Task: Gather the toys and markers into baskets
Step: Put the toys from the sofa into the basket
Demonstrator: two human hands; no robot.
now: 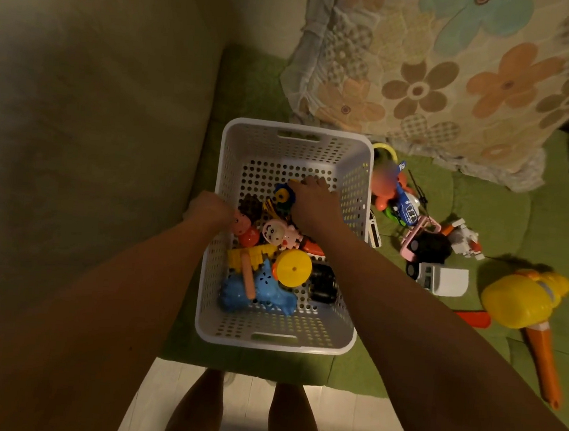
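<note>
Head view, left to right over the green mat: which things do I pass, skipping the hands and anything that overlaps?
white basket → white toy truck → yellow duck hammer

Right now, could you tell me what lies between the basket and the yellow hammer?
In the head view, a white toy truck lies between the basket and the yellow hammer, touching neither.

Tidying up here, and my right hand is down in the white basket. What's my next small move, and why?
Probably lift the right hand out and reach for the white truck beside the white basket: it lies loose on the green mat close by, while the left hand grips the rim.
</note>
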